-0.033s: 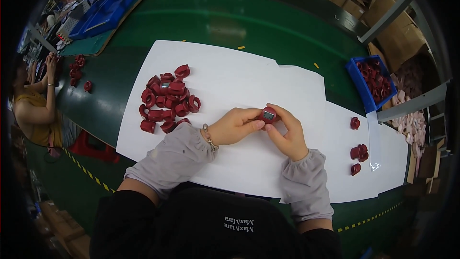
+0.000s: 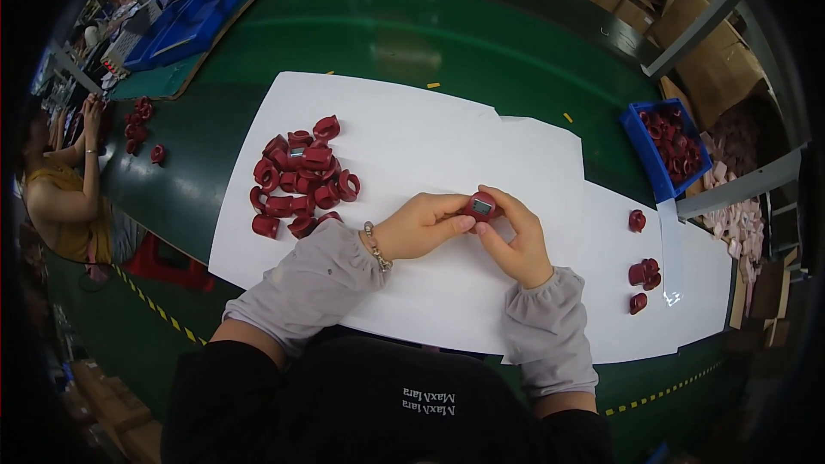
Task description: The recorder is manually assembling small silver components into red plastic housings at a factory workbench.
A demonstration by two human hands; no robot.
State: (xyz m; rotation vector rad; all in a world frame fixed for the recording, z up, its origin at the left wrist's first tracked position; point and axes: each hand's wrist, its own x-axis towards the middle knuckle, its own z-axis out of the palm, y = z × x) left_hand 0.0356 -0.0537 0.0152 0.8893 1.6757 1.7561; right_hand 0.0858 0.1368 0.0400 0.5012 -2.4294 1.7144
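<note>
Over the white paper (image 2: pixel 447 150), both my hands hold one small dark red ring-shaped device (image 2: pixel 482 206) with a little grey display facing up. My left hand (image 2: pixel 421 225) pinches its left side between thumb and fingers. On the other side, the thumb and fingers of my right hand (image 2: pixel 520 245) close around it. To the left of my hands lies a loose pile of similar red devices (image 2: pixel 301 180), some on their sides, one with its display showing. A few more red devices (image 2: pixel 643 273) rest near the paper's right part.
A blue bin (image 2: pixel 640 150) full of red pieces stands at the right, near a metal post (image 2: pixel 739 182) and pale pink pieces (image 2: pixel 730 206). Another person (image 2: pixel 64 198) sits at the far left by several red pieces (image 2: pixel 136 133). A blue tray (image 2: pixel 189 21) lies beyond.
</note>
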